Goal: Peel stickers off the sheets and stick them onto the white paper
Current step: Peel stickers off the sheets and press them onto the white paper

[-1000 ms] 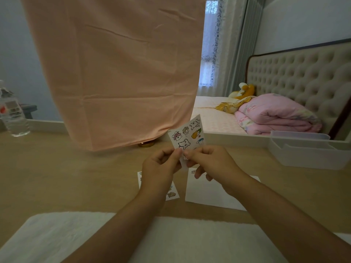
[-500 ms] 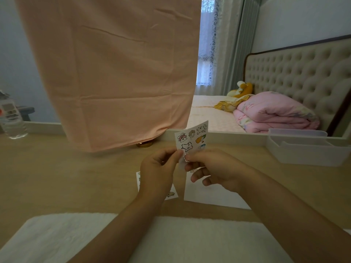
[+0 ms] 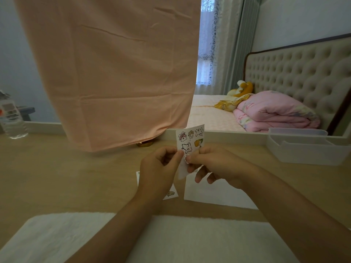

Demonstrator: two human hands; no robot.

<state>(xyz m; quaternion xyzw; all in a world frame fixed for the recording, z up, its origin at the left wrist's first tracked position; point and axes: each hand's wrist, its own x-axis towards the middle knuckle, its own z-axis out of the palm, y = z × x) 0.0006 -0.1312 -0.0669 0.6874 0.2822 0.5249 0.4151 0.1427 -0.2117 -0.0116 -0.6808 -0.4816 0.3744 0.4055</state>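
Observation:
A small sticker sheet (image 3: 190, 138) with cartoon animals stands upright above the wooden table. My left hand (image 3: 159, 169) pinches its left edge between thumb and forefinger. My right hand (image 3: 214, 164) pinches at a sticker (image 3: 187, 158) near the sheet's lower middle, its other fingers curled below. The white paper (image 3: 214, 192) lies flat on the table under my right hand. A second sticker sheet (image 3: 171, 193) lies on the table, mostly hidden by my left hand.
A white towel (image 3: 76, 236) covers the table's near edge. A water bottle (image 3: 11, 118) stands far left. A white plastic tray (image 3: 307, 149) sits far right. A peach cloth (image 3: 114, 73) hangs over the table's back, with a small gold object (image 3: 144, 143) under it.
The held sheet has sunk slightly lower between my hands and turned more upright. My right fingers have closed in on the sticker near its lower middle.

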